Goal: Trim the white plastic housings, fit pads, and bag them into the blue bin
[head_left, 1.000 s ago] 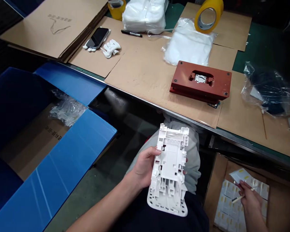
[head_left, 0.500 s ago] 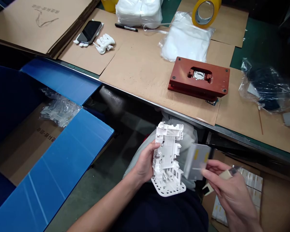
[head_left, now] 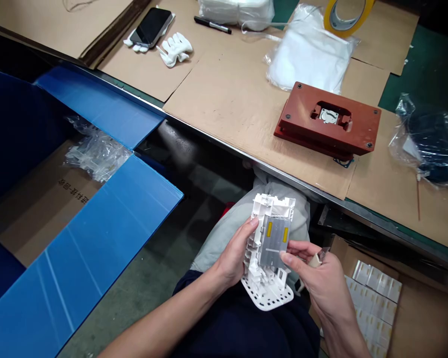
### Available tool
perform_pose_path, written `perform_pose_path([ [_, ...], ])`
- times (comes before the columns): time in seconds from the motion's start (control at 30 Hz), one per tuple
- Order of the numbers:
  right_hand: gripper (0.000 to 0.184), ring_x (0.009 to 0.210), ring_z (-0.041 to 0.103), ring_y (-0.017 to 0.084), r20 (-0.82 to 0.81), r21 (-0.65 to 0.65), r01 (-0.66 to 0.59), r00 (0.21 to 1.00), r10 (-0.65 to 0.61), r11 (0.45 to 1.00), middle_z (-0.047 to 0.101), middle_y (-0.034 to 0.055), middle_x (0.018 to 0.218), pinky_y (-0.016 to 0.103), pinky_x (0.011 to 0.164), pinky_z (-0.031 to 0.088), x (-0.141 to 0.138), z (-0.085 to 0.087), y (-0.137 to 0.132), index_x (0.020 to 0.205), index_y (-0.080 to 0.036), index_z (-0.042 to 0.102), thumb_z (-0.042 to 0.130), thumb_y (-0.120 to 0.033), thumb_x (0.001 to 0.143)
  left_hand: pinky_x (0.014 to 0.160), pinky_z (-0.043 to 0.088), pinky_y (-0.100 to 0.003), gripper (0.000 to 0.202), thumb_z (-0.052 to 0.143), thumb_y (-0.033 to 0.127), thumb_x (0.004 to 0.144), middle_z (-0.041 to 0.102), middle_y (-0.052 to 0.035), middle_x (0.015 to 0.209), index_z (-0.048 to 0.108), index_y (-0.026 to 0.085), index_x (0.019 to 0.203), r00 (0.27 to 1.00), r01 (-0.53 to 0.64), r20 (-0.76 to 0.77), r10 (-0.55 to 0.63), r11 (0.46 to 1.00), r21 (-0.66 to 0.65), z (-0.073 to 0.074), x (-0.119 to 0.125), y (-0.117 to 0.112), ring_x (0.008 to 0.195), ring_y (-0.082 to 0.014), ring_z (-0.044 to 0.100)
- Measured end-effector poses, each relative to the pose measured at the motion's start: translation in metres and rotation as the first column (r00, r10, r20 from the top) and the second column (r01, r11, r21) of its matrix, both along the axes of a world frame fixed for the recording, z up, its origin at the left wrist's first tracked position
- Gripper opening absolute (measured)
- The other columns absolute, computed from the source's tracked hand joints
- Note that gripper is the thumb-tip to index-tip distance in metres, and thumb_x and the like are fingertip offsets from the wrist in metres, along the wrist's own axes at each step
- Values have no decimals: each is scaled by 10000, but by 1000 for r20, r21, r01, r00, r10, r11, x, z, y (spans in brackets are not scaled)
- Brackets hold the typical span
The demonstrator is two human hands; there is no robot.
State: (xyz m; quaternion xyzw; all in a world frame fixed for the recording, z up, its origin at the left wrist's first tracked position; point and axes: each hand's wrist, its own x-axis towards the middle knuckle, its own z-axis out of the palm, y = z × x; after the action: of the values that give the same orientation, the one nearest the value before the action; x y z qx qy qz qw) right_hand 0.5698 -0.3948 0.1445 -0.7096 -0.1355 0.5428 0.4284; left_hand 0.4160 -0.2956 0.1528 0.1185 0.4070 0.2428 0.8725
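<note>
My left hand [head_left: 233, 256] grips a white moulded plastic housing [head_left: 265, 283] upright over my lap, its perforated base pointing down. A thin grey metal plate [head_left: 273, 241] with two yellow strips lies against the housing's open face. My right hand [head_left: 319, 283] presses the plate's lower edge with thumb and fingers, and it also holds a small beige-handled tool [head_left: 315, 259] between the fingers.
A cardboard box [head_left: 414, 318] of more grey plates [head_left: 377, 293] stands at lower right. A blue corrugated bin [head_left: 97, 233] with a plastic bag is on the left. On the table above lie a red-brown fixture block [head_left: 328, 122], white bags, yellow tape, gloves, a phone and a pen.
My right hand lifted a grey plate from the box at lower right, carried it left and laid it against the housing. The housing has tilted slightly in my left hand.
</note>
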Motion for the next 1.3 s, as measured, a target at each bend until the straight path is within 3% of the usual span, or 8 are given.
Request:
perform_pose_path([
  [0.3, 396, 842, 664, 180, -86, 33, 56, 995, -53, 998, 733, 62, 913, 284, 740, 563, -4, -2, 4, 990, -185, 742, 910, -338, 666, 1010, 504, -412, 493, 580, 532, 921, 754, -118, 1126, 683, 168, 1237, 1000, -14, -5, 13, 997, -74, 1, 1, 0, 1093, -318, 684],
  [0.6, 444, 842, 588, 145, 100, 27, 49, 994, -51, 998, 619, -14, 866, 232, 722, 534, -14, -8, 13, 962, -224, 653, 919, -358, 632, 1000, 507, -465, 620, 528, 599, 924, 752, -151, 1125, 621, 138, 1328, 992, 27, 128, -9, 990, -139, -5, -7, 0, 1066, -342, 699],
  [0.73, 581, 982, 651, 213, -104, 49, 0, 995, 5, 999, 707, 68, 1088, 340, 891, 551, -8, -4, 19, 1166, -209, 678, 905, -361, 652, 964, 522, -461, 685, 523, 661, 896, 762, -150, 1055, 638, 119, 1297, 990, 72, 132, -51, 985, -155, -4, -8, 0, 1058, -353, 697],
  [0.87, 554, 508, 555, 94, -350, 72, -153, 922, 169, 986, 750, 90, 1028, 293, 591, 560, -4, 4, 25, 1139, -159, 732, 898, -380, 658, 942, 521, -475, 727, 500, 709, 877, 754, -146, 1036, 640, 119, 1278, 980, 135, 163, -112, 982, -136, -7, -11, 2, 1087, -375, 676],
  [0.93, 506, 441, 491, 63, -380, 108, -179, 901, 207, 978, 760, 83, 989, 274, 543, 540, -5, 5, 27, 1109, -158, 747, 882, -398, 685, 934, 523, -465, 686, 554, 662, 873, 730, -151, 1121, 603, 140, 1314, 978, 158, 147, -147, 985, -63, -9, -14, 5, 1107, -370, 664],
  [1.0, 470, 623, 640, 132, -320, 160, -152, 927, 197, 975, 759, 85, 1040, 303, 717, 583, -8, 5, 28, 1135, -177, 738, 845, -409, 740, 953, 510, -434, 690, 712, 522, 821, 679, -135, 1254, 512, 195, 1395, 980, 189, 40, -196, 973, 131, -8, -16, 8, 1143, -342, 645],
  [1.1, 452, 1050, 685, 248, -173, 204, -152, 967, 189, 967, 735, 88, 1165, 363, 984, 526, -12, 3, 30, 1187, -200, 713, 791, -422, 802, 1010, 463, -394, 930, 875, 292, 676, 619, -100, 1349, 388, 255, 1468, 936, 321, -286, -207, 836, 444, -4, -20, 13, 1192, -308, 607],
  [1.3, 481, 1123, 662, 277, -11, 133, -255, 966, 259, 958, 714, 83, 1219, 330, 895, 565, -12, 1, 29, 1274, -206, 661, 743, -402, 843, 997, 445, -358, 879, 853, 163, 640, 662, -73, 1253, 458, 229, 1422, 859, 408, -502, -102, 730, 549, 2, -17, 11, 1094, -298, 639],
])
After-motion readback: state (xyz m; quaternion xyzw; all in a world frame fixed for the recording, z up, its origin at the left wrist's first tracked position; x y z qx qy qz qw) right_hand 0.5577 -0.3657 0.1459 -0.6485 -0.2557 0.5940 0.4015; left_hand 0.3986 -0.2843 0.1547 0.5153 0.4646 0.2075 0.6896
